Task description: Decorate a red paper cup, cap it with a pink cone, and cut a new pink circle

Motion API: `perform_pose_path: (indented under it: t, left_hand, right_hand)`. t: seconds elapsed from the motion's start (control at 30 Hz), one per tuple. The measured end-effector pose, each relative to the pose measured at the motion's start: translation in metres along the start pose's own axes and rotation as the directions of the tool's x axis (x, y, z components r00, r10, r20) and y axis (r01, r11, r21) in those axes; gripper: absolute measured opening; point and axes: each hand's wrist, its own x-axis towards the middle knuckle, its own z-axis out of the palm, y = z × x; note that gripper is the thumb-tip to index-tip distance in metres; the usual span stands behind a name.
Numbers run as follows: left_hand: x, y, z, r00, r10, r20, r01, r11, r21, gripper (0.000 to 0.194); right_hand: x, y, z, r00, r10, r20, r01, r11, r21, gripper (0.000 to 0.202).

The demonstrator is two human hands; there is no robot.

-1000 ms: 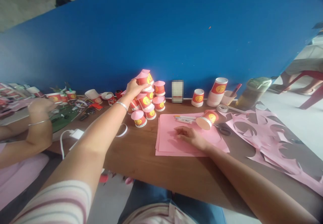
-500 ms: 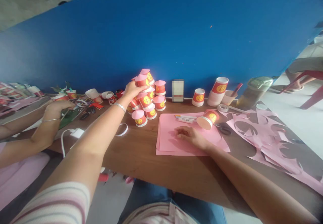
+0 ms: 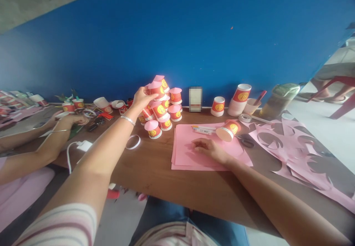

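Observation:
My left hand [image 3: 144, 98] reaches to the upper part of a stack of red paper cups with pink cone tops, its fingers round a cup [image 3: 156, 90] near the top. Below it in the stack sits another capped cup [image 3: 159, 111], and one more [image 3: 153, 130] stands at the front. My right hand [image 3: 209, 150] rests on pink paper sheets [image 3: 183, 157], fingers loosely curled and apart, with nothing in it. Just beyond that hand, a red cup [image 3: 229, 131] lies tipped beside a white marker [image 3: 203, 131].
Pink paper scraps [image 3: 299, 161], scissors [image 3: 246, 141] and a tape roll [image 3: 245, 118] lie to the right. Upright cups [image 3: 217, 106] and a jar [image 3: 280, 98] stand along the blue wall. A white ring [image 3: 133, 142] and another person's arms [image 3: 44, 146] are at left.
My left hand has shifted slightly left at the cup, which stays on the stack. My right hand has not moved. The other person's hand at left has moved a little right.

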Motion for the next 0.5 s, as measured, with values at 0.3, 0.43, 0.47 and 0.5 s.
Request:
perform_pose_path:
  t: [0.3, 0.43, 0.47, 0.5]
  left_hand:
    - [-0.09, 0.041, 0.014, 0.875, 0.481, -0.061, -0.482, 0.876, -0.008, 0.016]
    - [-0.13, 0.073, 0.074, 0.74, 0.554, 0.381, -0.523, 0.831, -0.191, 0.016]
    - [-0.134, 0.081, 0.089, 0.739, 0.524, 0.424, -0.499, 0.848, -0.178, 0.022]
    - [-0.137, 0.089, 0.104, 0.742, 0.488, 0.459, -0.478, 0.866, -0.148, 0.029]
  right_hand:
    - [-0.004, -0.008, 0.002, 0.999, 0.016, -0.043, -0.019, 0.996, -0.082, 0.04]
    - [-0.003, -0.006, 0.002, 0.999, -0.025, -0.033, 0.021, 0.991, -0.129, 0.04]
    - [-0.003, -0.006, 0.002, 0.998, -0.048, -0.03, 0.043, 0.989, -0.139, 0.038]
    - [-0.002, -0.005, 0.003, 0.997, -0.073, -0.029, 0.068, 0.986, -0.15, 0.036]
